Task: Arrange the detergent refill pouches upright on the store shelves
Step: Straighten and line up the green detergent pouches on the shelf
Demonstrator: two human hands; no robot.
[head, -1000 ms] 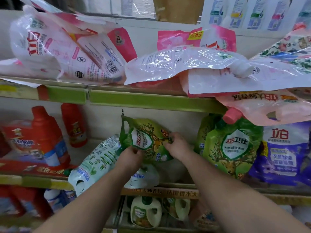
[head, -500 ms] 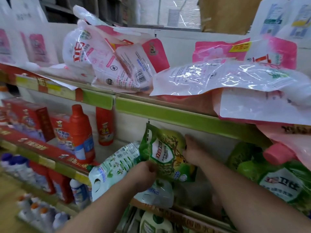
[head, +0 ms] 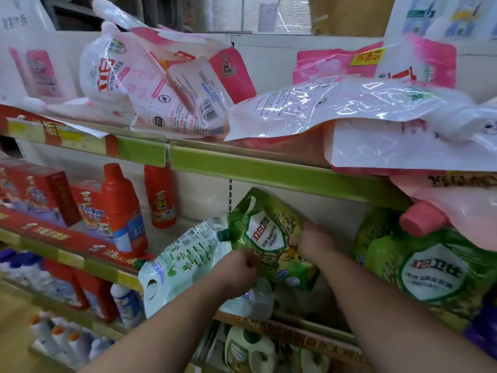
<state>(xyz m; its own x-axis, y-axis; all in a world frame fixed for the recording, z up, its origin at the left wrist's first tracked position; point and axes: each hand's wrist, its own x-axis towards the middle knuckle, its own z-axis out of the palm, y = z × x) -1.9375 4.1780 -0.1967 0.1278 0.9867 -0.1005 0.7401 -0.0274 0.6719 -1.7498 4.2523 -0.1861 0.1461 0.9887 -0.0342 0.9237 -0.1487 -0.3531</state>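
Both hands grip the green pouch [head: 269, 235], left hand [head: 239, 270] clenched on its lower edge, right hand [head: 314, 240] pinching its right side, just under the green shelf rail [head: 269, 170].

Two hands: left hand [head: 239, 267] and right hand [head: 313, 242]. Two green pouches: one held [head: 269, 238], one at right [head: 430, 267]. One white-green pouch [head: 183, 262] lying tilted. Two red bottles: front [head: 122, 208], rear [head: 160, 195]. Two red boxes, the nearer [head: 35, 192] clearest. Several pink-white pouches [head: 161, 90] heaped on the upper shelf [head: 242, 168]; exact number unclear.
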